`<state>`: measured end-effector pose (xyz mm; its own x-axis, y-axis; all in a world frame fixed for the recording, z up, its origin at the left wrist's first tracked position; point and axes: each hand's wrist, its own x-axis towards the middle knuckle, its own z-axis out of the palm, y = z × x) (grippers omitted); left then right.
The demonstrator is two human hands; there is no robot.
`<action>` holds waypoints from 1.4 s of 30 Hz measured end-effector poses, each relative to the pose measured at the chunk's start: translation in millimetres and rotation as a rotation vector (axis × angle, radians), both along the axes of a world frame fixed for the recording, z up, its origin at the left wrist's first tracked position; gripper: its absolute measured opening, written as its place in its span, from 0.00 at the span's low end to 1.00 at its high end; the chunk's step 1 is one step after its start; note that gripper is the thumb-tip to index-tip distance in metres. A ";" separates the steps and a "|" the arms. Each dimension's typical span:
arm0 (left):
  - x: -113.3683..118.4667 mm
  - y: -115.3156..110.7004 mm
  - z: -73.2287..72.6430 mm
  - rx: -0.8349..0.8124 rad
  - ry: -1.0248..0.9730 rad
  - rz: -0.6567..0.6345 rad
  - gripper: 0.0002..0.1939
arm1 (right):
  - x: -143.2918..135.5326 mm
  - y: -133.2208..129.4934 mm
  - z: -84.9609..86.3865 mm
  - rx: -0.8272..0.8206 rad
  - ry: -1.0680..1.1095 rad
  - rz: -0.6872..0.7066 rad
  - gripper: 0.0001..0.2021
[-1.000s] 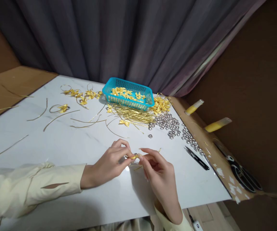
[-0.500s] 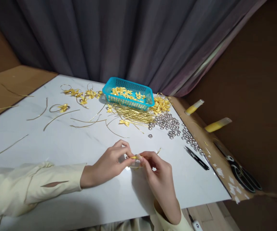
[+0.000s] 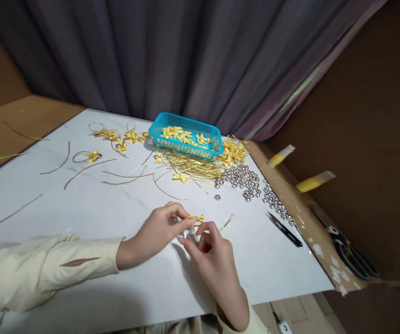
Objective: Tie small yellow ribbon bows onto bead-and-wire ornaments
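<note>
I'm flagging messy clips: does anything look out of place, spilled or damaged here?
Mildly untidy: one silver bead sits apart from the bead pile, loose gold wires lie scattered left of the wire bundle, and white scraps litter the right side beside the scissors.

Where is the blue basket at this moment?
In the head view, the basket stands near the table's far edge, behind the gold wires, left of the yellow heap.

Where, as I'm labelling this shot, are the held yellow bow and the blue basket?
Held yellow bow (image 3: 199, 217): head view, on its visible ribbon.
Blue basket (image 3: 186, 149): head view, on its front wall.
</note>
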<state>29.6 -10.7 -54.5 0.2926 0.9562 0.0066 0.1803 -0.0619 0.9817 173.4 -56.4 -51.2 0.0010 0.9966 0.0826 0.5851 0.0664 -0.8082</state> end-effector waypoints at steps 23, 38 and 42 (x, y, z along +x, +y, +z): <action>2.2 -6.2 12.6 -0.389 -0.239 -0.039 0.08 | 4.3 0.9 6.3 -0.016 -0.004 0.044 0.16; 5.0 -1.9 10.8 -0.120 -0.006 -0.011 0.06 | 2.9 1.2 6.2 0.017 0.020 0.028 0.15; 4.7 -1.3 7.3 -0.015 0.035 0.001 0.07 | 7.3 -1.5 7.9 0.040 0.054 0.050 0.10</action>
